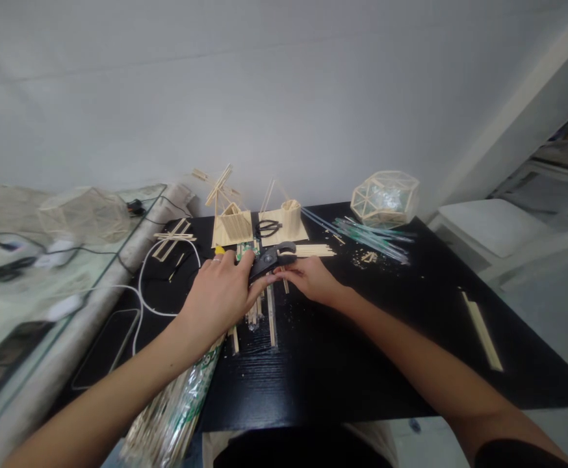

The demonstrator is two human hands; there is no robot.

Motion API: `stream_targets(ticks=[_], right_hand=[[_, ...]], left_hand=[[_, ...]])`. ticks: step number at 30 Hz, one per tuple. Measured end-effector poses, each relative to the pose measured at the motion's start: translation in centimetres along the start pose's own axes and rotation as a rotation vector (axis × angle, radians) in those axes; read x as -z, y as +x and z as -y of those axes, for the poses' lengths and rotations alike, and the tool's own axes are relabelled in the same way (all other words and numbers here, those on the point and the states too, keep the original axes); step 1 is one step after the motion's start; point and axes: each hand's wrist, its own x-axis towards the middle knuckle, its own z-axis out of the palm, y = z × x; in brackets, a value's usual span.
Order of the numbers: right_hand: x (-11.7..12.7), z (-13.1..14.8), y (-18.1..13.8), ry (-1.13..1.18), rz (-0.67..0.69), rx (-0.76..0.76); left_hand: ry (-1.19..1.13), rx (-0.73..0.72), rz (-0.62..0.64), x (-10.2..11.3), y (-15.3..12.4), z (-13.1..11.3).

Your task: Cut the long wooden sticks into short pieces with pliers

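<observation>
My left hand [225,279] is wrapped round a pair of black pruning shears [267,262], whose yellow handle end [219,250] shows past the fingers. The curved jaws point right, toward my right hand [308,278]. That hand is closed in a pinch on a thin wooden stick [285,284] just below the jaws; whether the blades touch it I cannot tell. Beneath the hands lie several loose sticks [271,318], partly hidden. A small windmill-like stick model [236,223] and a round stick tower [291,218] stand behind, on wooden bases.
Black scissors [268,227] lie between the models. To the right are glue sticks [376,239], a polyhedral stick frame [385,198] and a stick bundle [481,331]. A plastic-wrapped stick pack [177,403], a white cable [140,286] and a phone [106,348] lie left.
</observation>
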Motion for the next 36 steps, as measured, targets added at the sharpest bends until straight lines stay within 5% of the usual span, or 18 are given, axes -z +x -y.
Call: stream_targets(ticks=[17, 23, 28, 32, 36], right_hand=[[-0.3, -0.3, -0.2, 0.028, 0.030, -0.051], [1.8, 0.5, 0.3, 0.262, 0.176, -0.189], [4.6, 0.0, 0.7, 0.465, 0.274, -0.453], [2.9, -1.8, 0.1, 0.264, 0.277, -0.615], [-0.2, -2.4, -0.8, -0.120, 0.233, -0.594]], left_hand=[[-0.004, 0.036, 0.116, -0.9, 0.2, 1.0], [-0.046, 0.038, 0.031, -1.2, 0.4, 2.1], [-0.214, 0.137, -0.061, -3.0, 0.4, 3.2], [-0.483, 0.168, -0.038, -5.1, 0.6, 2.8], [-0.691, 0.166, 0.037, -6.6, 0.6, 1.6]])
